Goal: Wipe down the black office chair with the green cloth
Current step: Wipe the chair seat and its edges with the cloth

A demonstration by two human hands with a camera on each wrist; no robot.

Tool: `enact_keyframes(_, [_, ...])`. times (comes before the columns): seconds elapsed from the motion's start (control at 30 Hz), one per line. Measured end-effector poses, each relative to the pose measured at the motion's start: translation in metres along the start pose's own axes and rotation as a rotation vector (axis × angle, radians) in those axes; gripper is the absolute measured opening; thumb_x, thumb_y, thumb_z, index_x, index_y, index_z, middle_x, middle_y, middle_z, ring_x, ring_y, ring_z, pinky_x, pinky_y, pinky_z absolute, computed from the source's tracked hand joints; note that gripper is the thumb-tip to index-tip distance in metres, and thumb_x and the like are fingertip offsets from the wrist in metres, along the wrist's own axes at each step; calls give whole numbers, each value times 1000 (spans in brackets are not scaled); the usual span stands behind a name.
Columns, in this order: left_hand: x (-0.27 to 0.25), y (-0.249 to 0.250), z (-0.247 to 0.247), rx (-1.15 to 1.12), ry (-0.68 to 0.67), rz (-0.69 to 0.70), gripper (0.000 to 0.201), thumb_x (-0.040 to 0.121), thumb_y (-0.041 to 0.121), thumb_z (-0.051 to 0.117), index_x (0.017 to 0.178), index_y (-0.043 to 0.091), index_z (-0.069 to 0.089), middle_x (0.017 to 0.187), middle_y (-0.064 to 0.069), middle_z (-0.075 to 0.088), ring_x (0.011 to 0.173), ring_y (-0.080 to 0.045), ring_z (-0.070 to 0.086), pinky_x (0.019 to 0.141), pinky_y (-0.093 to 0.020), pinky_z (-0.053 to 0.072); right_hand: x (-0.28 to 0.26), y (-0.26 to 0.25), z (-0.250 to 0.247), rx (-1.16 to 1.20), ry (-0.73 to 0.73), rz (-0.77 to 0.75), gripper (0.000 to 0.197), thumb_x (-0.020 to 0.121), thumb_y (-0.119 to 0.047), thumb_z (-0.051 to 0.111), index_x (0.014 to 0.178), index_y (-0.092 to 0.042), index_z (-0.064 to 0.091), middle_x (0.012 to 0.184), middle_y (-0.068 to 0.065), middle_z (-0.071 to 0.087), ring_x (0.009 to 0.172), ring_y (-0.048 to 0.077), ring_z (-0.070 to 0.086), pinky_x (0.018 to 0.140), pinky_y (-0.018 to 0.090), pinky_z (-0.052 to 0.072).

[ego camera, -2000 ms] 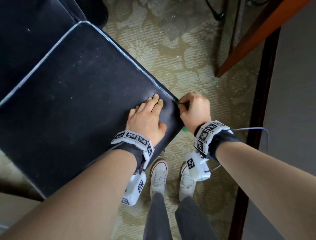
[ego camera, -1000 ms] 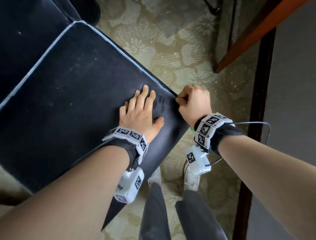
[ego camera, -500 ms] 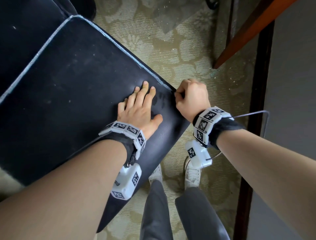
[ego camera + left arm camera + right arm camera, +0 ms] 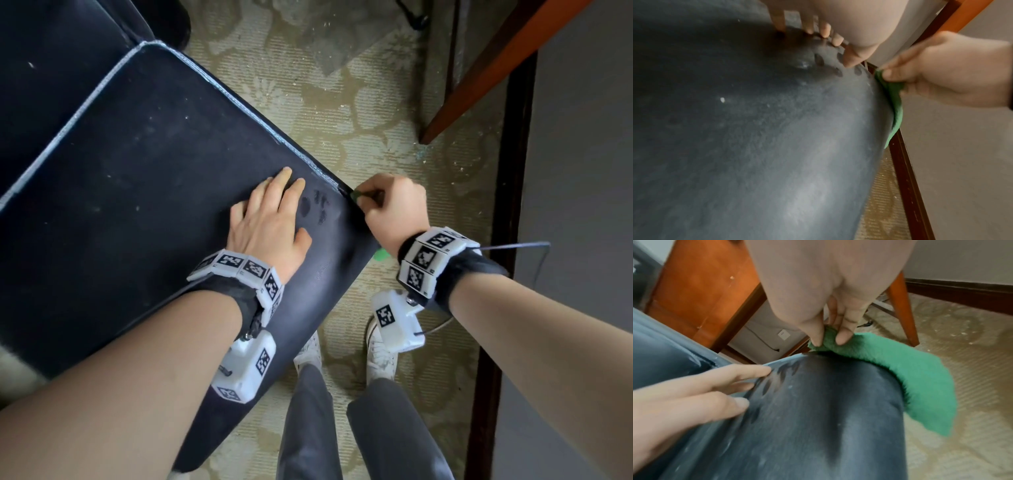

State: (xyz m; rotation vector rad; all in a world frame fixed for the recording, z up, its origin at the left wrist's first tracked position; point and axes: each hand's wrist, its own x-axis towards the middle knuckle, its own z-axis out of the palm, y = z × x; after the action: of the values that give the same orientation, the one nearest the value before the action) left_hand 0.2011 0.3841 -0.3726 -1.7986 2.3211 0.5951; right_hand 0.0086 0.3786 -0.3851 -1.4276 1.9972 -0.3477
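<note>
The black office chair's seat (image 4: 130, 192) fills the left of the head view, dusty, with pale piping along its edges. My left hand (image 4: 270, 212) lies flat on the seat near its right corner, fingers straight, beside dark fingerprints. My right hand (image 4: 390, 209) pinches the green cloth (image 4: 900, 373) between thumb and fingers against the seat's right side edge. The cloth (image 4: 894, 104) drapes down the side of the cushion; from the head view only small bits of the cloth (image 4: 380, 255) show under my wrist.
An orange-brown wooden table leg (image 4: 479, 78) slants across the top right. A dark skirting board (image 4: 503, 240) runs along the grey wall at the right. Patterned beige carpet (image 4: 342, 113) with crumbs lies around the chair. My white shoes (image 4: 380, 353) stand beside the seat's near corner.
My left hand slid a little away from the corner along the seat, leaving dark fingerprints. My right hand stayed at the side edge with the cloth. The camera view shifted slightly.
</note>
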Motion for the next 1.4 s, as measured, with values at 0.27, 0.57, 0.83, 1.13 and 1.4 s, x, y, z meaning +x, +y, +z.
enact_keyframes(0.27, [9, 1, 1, 40, -7, -73, 79, 85, 45, 61, 153, 22, 28, 164, -7, 11, 148, -26, 19, 114, -47, 23, -1, 1, 5, -21, 40, -14, 3, 79, -14, 68, 78, -13, 71, 82, 3, 71, 85, 27, 64, 70, 19, 31])
enact_keyframes(0.57, [12, -3, 2, 53, -67, -79, 83, 85, 51, 59, 154, 27, 21, 166, -2, 3, 150, -22, 12, 114, -44, 21, 26, -29, 23, -183, 10, -124, 10, 76, -17, 57, 82, -16, 66, 89, 9, 66, 82, 34, 61, 65, 27, 39])
enact_keyframes(0.83, [17, -6, -2, -8, -142, -95, 85, 82, 49, 60, 154, 32, 17, 165, 3, -3, 151, -18, 7, 114, -41, 19, 22, -22, 24, -169, 10, -137, 5, 77, -14, 59, 79, -12, 64, 87, 10, 65, 81, 34, 60, 66, 28, 36])
enact_keyframes(1.13, [16, -11, -6, 3, -166, -61, 84, 83, 47, 56, 154, 32, 15, 165, 2, -5, 151, -18, 5, 114, -42, 19, 29, -18, 25, -171, -10, -148, 7, 77, -16, 58, 80, -13, 64, 86, 10, 66, 80, 33, 60, 67, 28, 39])
enact_keyframes(1.4, [14, -7, 0, 38, -119, -51, 88, 82, 50, 60, 155, 27, 17, 166, -2, -2, 151, -21, 9, 113, -42, 20, 47, -48, 35, -202, -18, -186, 13, 76, -12, 53, 82, -9, 64, 86, 12, 66, 76, 34, 60, 64, 29, 45])
